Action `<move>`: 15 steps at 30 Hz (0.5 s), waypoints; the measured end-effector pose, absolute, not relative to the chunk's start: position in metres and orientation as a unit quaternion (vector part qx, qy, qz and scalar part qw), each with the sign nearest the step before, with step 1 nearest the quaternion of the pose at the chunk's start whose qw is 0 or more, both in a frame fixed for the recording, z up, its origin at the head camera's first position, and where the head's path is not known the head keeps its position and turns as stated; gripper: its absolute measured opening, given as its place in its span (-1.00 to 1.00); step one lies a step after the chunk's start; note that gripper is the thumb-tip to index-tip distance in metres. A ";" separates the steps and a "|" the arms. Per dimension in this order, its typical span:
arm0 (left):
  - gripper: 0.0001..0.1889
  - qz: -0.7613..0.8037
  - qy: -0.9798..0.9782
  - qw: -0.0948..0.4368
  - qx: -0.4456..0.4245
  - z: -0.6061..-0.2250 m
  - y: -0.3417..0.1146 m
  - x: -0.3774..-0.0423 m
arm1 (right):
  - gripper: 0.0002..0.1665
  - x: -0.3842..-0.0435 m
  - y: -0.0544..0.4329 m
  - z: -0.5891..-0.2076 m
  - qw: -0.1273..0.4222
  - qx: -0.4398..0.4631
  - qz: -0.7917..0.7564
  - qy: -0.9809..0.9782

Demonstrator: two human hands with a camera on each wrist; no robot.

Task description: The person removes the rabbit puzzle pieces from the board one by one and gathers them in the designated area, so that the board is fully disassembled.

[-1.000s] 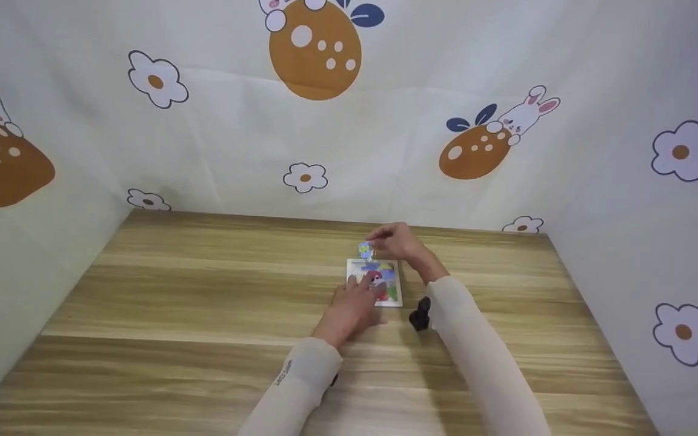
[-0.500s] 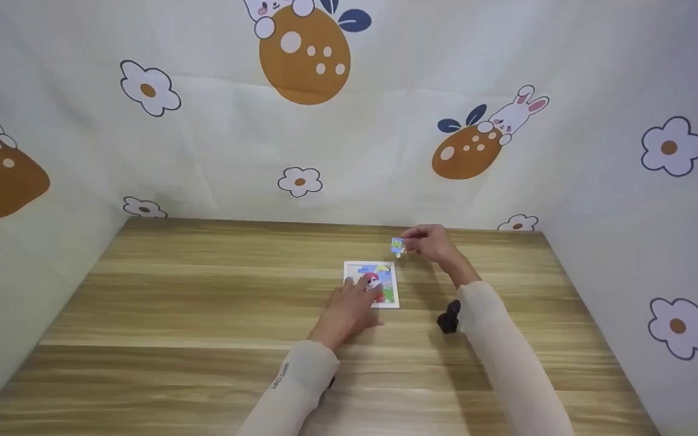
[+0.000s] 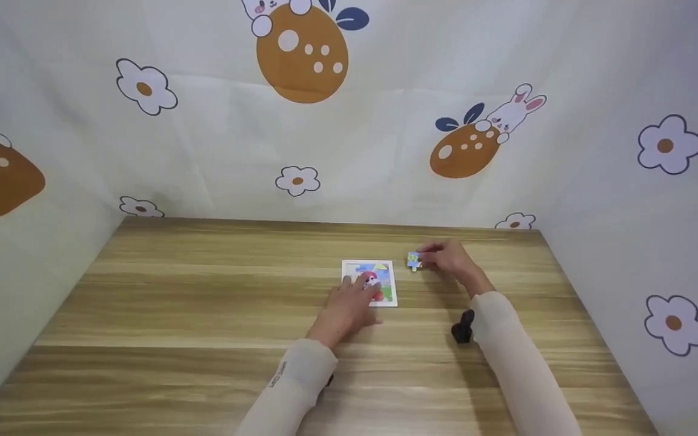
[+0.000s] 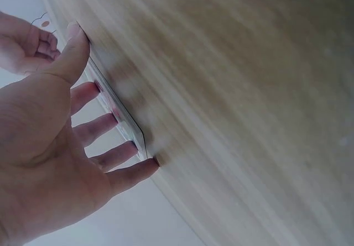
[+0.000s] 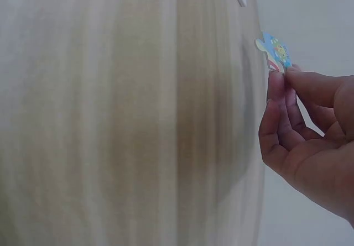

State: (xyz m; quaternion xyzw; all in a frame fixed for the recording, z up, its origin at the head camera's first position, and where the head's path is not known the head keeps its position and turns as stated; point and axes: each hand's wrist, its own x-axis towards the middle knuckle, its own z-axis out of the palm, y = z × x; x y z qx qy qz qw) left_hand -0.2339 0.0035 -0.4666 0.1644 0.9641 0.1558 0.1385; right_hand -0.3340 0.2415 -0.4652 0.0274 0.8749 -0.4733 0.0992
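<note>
Plainly, one puzzle piece was in hand

Nearest, I saw the left hand, fingers spread on a framed puzzle toward the far edge of the tabletop. Just beside the framed puzzle's far right corner, the right hand pinched the blue puzzle piece between thumb and fingertips. Behind the far edge hung a cloth printed with rabbits and flowers.
</note>
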 end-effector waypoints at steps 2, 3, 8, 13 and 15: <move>-0.28 0.161 0.963 0.142 0.161 -0.466 0.003 -0.234 | -0.76 -0.334 0.241 -0.468 0.111 0.030 -0.468 0.876; -0.28 0.163 0.963 0.142 0.159 -0.466 0.002 -0.234 | -0.77 -0.335 0.240 -0.468 0.115 0.033 -0.466 0.876; -0.28 0.163 0.963 0.141 0.163 -0.466 0.002 -0.234 | -0.77 -0.335 0.238 -0.470 0.118 0.032 -0.446 0.887; -0.27 0.145 0.966 0.125 0.176 -0.467 0.002 -0.234 | -0.78 -0.335 0.238 -0.473 0.109 0.010 -0.445 0.889; -0.27 0.139 0.967 0.118 0.180 -0.467 0.002 -0.234 | -0.78 -0.335 0.237 -0.474 0.104 0.005 -0.447 0.889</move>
